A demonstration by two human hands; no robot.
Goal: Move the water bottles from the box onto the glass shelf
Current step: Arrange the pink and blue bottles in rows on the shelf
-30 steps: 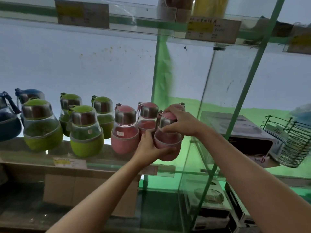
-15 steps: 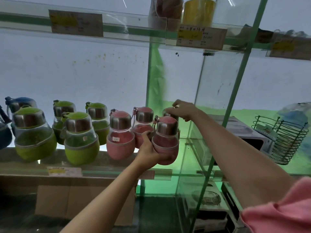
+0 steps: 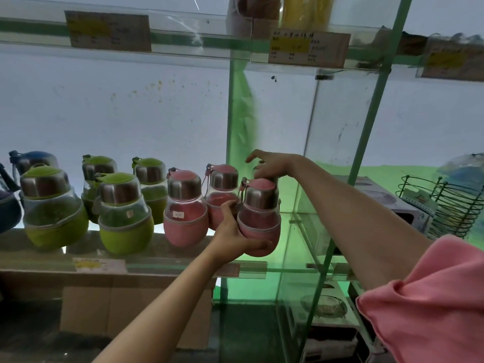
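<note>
Round pink water bottles with steel caps stand at the right end of the glass shelf (image 3: 183,265). My left hand (image 3: 233,239) grips the front pink bottle (image 3: 259,213) around its lower body, just above the shelf's front edge. My right hand (image 3: 269,165) reaches behind it and rests on the cap of a rear pink bottle that it mostly hides; its forefinger points left. Two more pink bottles, one (image 3: 184,208) in front and one (image 3: 222,189) behind, stand to the left. Several green bottles (image 3: 123,210) and a blue one (image 3: 31,159) fill the shelf's left part.
A cardboard box (image 3: 131,307) sits under the shelf. A green upright post (image 3: 348,184) and a glass divider bound the shelf on the right. Beyond it are a white boxed appliance (image 3: 392,203) and a green wire basket (image 3: 445,203). An upper glass shelf carries price labels (image 3: 309,48).
My right hand left the front bottle's cap and moved back onto the rear pink bottle. My left hand keeps its grip on the front bottle.
</note>
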